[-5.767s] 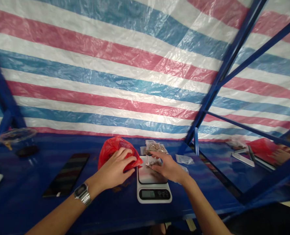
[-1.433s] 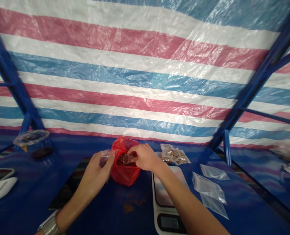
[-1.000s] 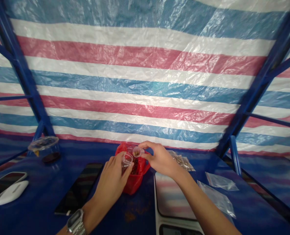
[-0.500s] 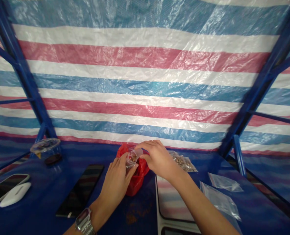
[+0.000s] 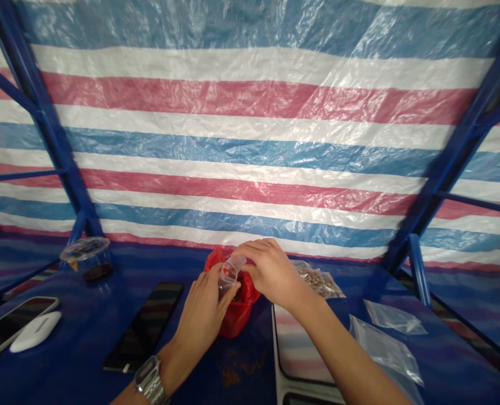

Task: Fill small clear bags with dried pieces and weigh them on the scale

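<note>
My left hand (image 5: 201,309) is closed around a small clear plastic bag (image 5: 224,287), partly hidden by the fingers. My right hand (image 5: 270,273) grips a small clear plastic cup (image 5: 235,263) between thumb and fingers. The cup is tipped toward my left hand, its lower end at the bag's mouth. Directly below and behind both hands sits a red plastic bag (image 5: 236,320), its top open, with dark contents partly in view. A flat scale (image 5: 302,349) with a shiny top lies under my right forearm.
Filled clear packets (image 5: 319,281) lie right of my right hand. Flat clear zip bags (image 5: 387,346) are farther right. At left are a black phone (image 5: 146,326), another phone (image 5: 13,326), a white case (image 5: 36,332) and a clear tub (image 5: 87,261). Brown crumbs (image 5: 233,374) lie in front.
The brownish bits seen inside the cup half a second ago no longer show there. Both hands keep nearly the same pose, and the whole view has shifted slightly.
</note>
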`<state>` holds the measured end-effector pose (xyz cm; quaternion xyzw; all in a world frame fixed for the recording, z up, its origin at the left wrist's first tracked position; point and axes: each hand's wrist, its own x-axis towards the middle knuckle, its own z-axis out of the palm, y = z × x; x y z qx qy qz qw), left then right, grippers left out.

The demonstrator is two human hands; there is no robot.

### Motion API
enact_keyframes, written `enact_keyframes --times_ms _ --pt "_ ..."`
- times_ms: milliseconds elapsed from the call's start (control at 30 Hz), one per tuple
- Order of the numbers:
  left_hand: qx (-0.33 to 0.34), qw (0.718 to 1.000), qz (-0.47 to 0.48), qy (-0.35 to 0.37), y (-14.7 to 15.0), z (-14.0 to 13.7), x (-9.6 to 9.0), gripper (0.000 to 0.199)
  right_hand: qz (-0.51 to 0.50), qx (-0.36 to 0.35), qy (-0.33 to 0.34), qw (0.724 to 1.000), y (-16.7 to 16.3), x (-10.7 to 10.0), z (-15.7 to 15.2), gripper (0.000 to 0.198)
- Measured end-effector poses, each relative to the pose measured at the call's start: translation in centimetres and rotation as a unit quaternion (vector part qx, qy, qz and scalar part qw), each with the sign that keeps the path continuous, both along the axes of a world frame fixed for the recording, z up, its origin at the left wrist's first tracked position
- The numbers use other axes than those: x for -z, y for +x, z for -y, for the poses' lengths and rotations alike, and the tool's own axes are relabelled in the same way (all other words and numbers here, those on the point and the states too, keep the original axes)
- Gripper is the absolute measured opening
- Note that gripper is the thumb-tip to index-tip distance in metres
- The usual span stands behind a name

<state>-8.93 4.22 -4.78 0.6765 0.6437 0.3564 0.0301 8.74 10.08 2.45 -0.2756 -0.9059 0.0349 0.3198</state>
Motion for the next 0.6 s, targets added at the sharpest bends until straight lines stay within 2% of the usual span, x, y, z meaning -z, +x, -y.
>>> enact_keyframes --times_ms 200,333,467,600 --pt "-0.006 1.0 -0.001 0.003 -0.3 0.1 0.0 0.041 -0.017 -0.002 -0.011 1.0 -0.4 0.1 0.0 0.036" --pt "0.002 0.999 0.042 0.019 -0.8 0.1 0.1 0.039 -0.056 0.02 -0.047 0.997 -0.5 0.6 -0.6 0.035" --pt "0.017 0.984 0.172 0.051 -1.2 0.0 -0.4 0.04 -0.046 0.065 -0.079 0.994 -0.6 2.0 -1.1 0.034" --pt "0.054 0.94 0.331 0.061 -0.9 -0.3 -1.4 0.044 -0.075 0.005 -0.113 0.991 -0.7 2.5 -0.7 0.043"
